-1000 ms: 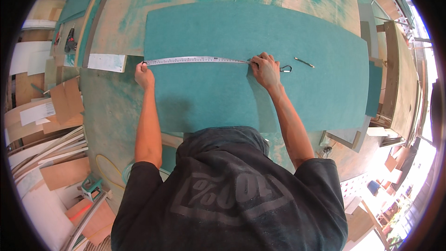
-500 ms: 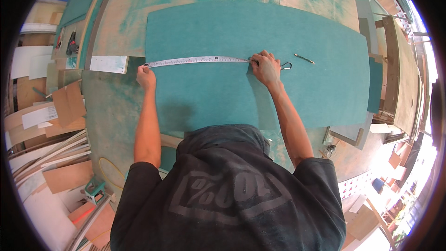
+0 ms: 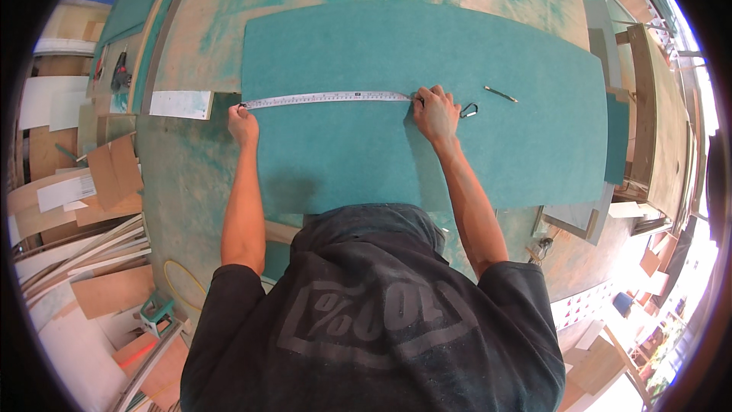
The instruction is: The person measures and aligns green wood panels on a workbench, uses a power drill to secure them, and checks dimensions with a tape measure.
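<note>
A tape measure (image 3: 328, 98) is stretched across a large teal board (image 3: 343, 160). At the board's left edge, my left hand (image 3: 244, 125) pinches the tape's end. My right hand (image 3: 437, 116) is closed around the other end, where the case is mostly hidden under the fingers. A black carabiner clip (image 3: 469, 110) shows just right of that hand, lying over the board. Farther right, a pencil-like stick (image 3: 501, 94) rests on the teal surface, apart from both hands.
Beneath the board is a worktable (image 3: 191, 160) stained with teal. A white strip (image 3: 180, 104) lies left of my left hand. Stacked wood offcuts (image 3: 107, 259) fill the left side, near a green tool (image 3: 157, 313). A wooden bench (image 3: 652, 107) stands on the right.
Both hands keep their hold on the stretched tape. The picture has shifted slightly, and the right hand and tape have barely moved against the board.
</note>
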Action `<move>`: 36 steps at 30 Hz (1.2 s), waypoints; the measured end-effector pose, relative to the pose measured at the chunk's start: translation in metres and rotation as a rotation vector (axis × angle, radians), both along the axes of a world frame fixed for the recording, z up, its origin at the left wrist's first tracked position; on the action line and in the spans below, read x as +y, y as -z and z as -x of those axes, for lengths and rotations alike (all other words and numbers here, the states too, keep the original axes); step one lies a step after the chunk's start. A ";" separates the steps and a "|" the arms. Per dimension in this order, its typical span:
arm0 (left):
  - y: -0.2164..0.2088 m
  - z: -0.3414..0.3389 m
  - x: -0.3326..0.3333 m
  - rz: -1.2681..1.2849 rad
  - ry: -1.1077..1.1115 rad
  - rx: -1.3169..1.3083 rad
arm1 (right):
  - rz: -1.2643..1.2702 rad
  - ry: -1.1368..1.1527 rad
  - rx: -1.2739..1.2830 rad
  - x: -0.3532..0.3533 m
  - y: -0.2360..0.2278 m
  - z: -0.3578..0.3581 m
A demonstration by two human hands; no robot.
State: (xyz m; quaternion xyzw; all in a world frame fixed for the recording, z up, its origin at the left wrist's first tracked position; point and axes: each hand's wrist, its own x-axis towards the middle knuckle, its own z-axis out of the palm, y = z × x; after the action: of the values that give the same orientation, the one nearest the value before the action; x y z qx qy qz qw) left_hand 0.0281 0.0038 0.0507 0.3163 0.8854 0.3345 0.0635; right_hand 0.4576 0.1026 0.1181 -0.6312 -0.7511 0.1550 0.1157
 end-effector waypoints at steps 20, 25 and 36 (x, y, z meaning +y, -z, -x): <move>0.002 0.002 0.001 0.056 0.026 -0.021 | 0.109 0.163 0.096 0.000 0.000 0.009; 0.004 -0.004 -0.003 0.032 -0.004 0.075 | 0.187 0.186 0.126 0.004 0.001 0.011; 0.000 -0.009 0.001 0.053 -0.024 0.080 | 0.201 0.164 0.148 0.008 0.007 0.008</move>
State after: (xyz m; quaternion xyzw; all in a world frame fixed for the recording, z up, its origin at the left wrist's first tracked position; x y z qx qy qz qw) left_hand 0.0369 0.0045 0.0507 0.3170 0.8995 0.2989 0.0325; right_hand 0.4495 0.1103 0.1113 -0.6855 -0.6674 0.2654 0.1193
